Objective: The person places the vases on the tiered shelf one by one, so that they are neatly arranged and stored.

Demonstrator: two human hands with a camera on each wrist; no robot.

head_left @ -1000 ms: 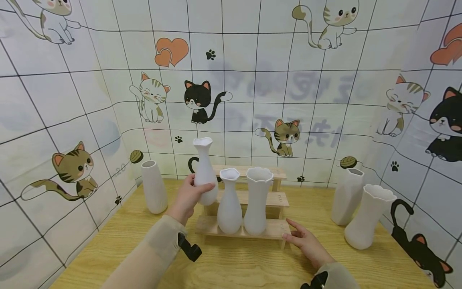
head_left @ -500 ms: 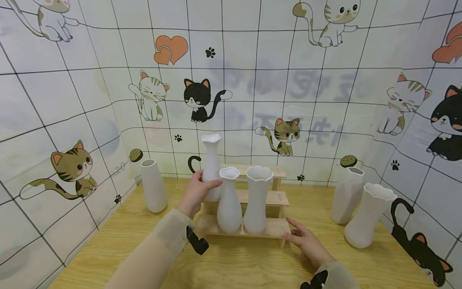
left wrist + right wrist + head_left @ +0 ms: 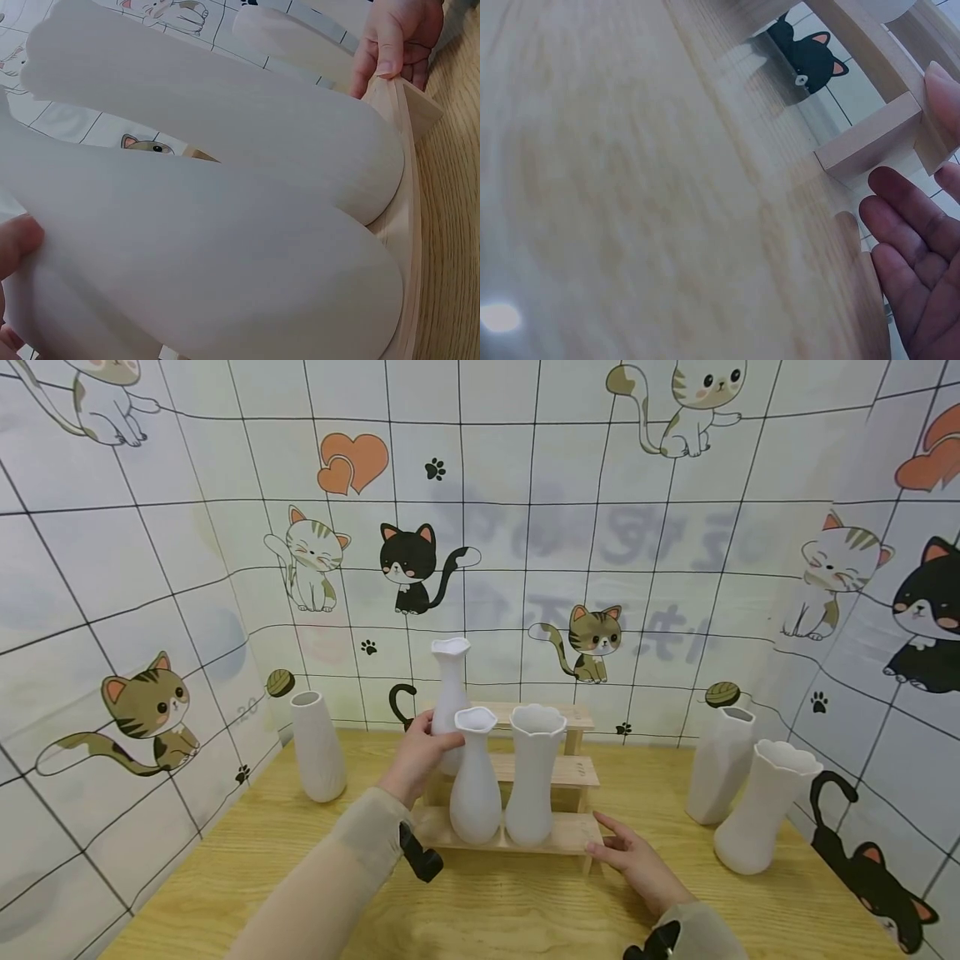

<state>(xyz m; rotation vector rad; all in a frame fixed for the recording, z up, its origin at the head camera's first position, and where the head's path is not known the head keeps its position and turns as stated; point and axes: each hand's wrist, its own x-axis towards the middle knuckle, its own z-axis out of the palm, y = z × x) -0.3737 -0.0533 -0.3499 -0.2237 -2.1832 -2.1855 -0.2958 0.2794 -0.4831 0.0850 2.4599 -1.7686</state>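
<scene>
My left hand grips a white narrow-necked vase upright at the left end of the wooden three-step stand. Its base is hidden, so I cannot tell whether it touches the middle step. On the bottom step, in front of it, stand a bulbous ruffle-mouthed vase and a wider scalloped vase; both loom large in the left wrist view. My right hand holds the bottom step's right end between thumb and forefinger. In the right wrist view, its other fingers extend beside the stand's leg.
A ribbed white vase stands at the table's left. Toward the right are a faceted white vase and a flared scalloped vase. Cat-printed cloth walls enclose the wooden table at the back and sides.
My left hand has carried the narrow-necked vase rightward and slightly lower, behind the bulbous vase at the stand's left. My right hand stays at the stand's right end.
</scene>
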